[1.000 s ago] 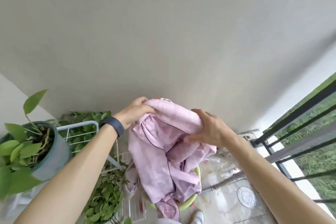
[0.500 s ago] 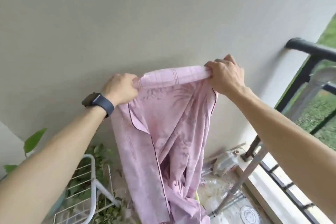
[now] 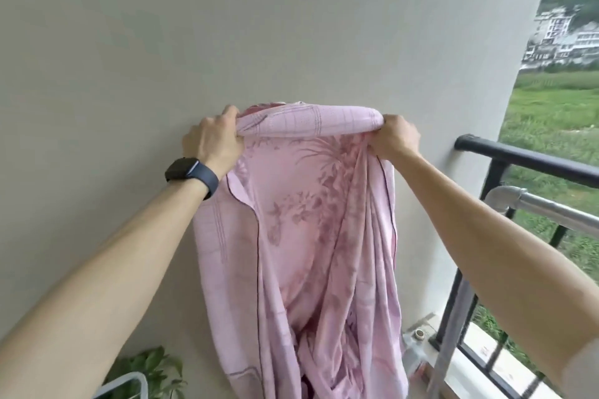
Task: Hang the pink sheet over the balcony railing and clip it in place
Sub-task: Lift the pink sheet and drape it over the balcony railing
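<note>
The pink sheet [image 3: 304, 236], printed with darker leaf shapes, hangs in long folds in front of the grey wall. My left hand [image 3: 212, 141], with a dark watch on its wrist, grips the sheet's bunched top edge at the left. At the right end of that edge my right hand [image 3: 397, 138] holds it too. The stretch between both hands is pulled taut and level. The black balcony railing [image 3: 525, 157] runs off to the right, just beyond my right hand and apart from the sheet. No clip is in view.
A silver metal pipe [image 3: 551, 210] runs below the railing's top bar. A green plant [image 3: 152, 369] and the corner of a white wire rack [image 3: 129, 382] sit at bottom left. Small objects lie on the floor by the railing's base [image 3: 418, 334].
Both hands have lifted the sheet up out of the basket and spread its top edge apart. The view has tilted up and right, so the railing and the field beyond show.
</note>
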A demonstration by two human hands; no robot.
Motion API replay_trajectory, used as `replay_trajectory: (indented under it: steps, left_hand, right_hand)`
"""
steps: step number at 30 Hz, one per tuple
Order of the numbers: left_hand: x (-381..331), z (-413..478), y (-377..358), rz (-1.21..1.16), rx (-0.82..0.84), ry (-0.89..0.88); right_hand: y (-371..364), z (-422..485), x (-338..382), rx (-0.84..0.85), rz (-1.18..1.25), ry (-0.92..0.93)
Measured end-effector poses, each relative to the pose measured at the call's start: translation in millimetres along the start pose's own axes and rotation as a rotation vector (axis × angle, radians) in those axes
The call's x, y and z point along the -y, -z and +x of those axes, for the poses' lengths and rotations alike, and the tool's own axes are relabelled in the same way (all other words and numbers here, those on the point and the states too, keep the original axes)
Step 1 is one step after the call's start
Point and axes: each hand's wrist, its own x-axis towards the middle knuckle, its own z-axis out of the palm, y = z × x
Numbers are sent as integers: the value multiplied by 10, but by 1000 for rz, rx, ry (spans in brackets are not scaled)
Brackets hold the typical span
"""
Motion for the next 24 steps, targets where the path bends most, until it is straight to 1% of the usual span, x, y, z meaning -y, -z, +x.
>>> replay_trajectory:
  steps: [2, 3, 6, 8, 10, 12, 14, 17, 19, 21, 24]
  left_hand:
    - [-60, 203, 126, 38, -139, -94]
    - [-73, 306, 159, 49, -173, -133]
    - [-144, 488, 251, 110, -193, -223]
    - [-238, 518, 347, 161, -213, -233]
    - [-346, 545, 464, 190, -269, -219]
    - [-461, 597, 579, 162, -316, -177]
    - [-576, 651, 628, 139, -326, -133]
    - [-769, 551, 500, 219, -138, -152]
    - [-922, 419, 409, 218, -75, -159]
    - [-1110, 415, 407, 200, -106, -188]
    - [-1467, 634, 623, 160, -199, -210]
  right_hand:
    - [121, 73, 60, -158, 128, 68]
    - [195, 104, 73, -222, 171, 111]
    - [413, 268, 46, -317, 203, 221]
    - [569, 416, 29, -319, 190, 268]
    - [727, 552, 25, -343, 189, 327]
    - [871, 668, 30, -386, 222, 376]
    - [978, 777, -28, -372, 216, 418]
    - [1030, 839, -376, -210, -10, 465]
    - [1028, 794, -648, -126, -71, 427]
    - [1107, 775, -826, -158, -32, 388]
    - [1450, 841, -904, -276, 7, 364]
